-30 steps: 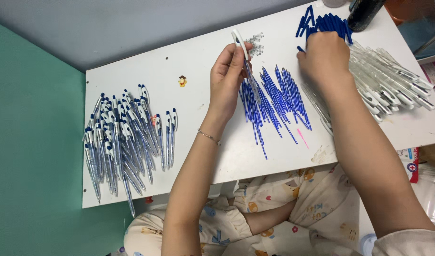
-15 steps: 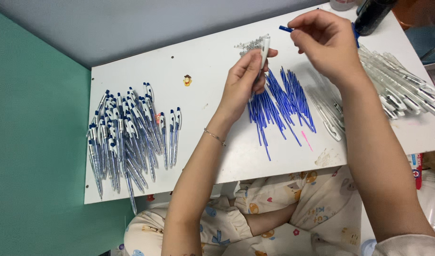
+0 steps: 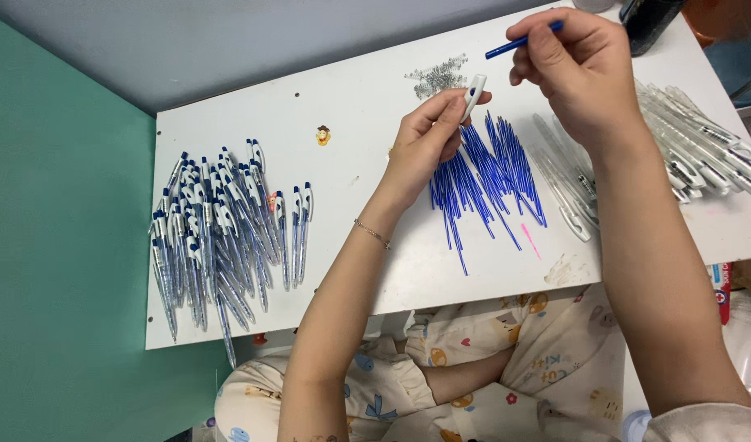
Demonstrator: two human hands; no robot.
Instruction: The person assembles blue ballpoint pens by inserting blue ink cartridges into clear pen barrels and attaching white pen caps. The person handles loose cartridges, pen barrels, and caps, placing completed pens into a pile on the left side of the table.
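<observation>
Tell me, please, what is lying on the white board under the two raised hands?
Under the left hand lies a heap of blue refills on the white board; clear pen barrels show beneath the right hand. Hands and forearms cover part of both heaps.

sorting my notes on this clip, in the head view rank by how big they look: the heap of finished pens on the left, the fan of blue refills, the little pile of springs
1. heap of finished pens, largest
2. fan of blue refills
3. pile of springs, smallest by far
</observation>
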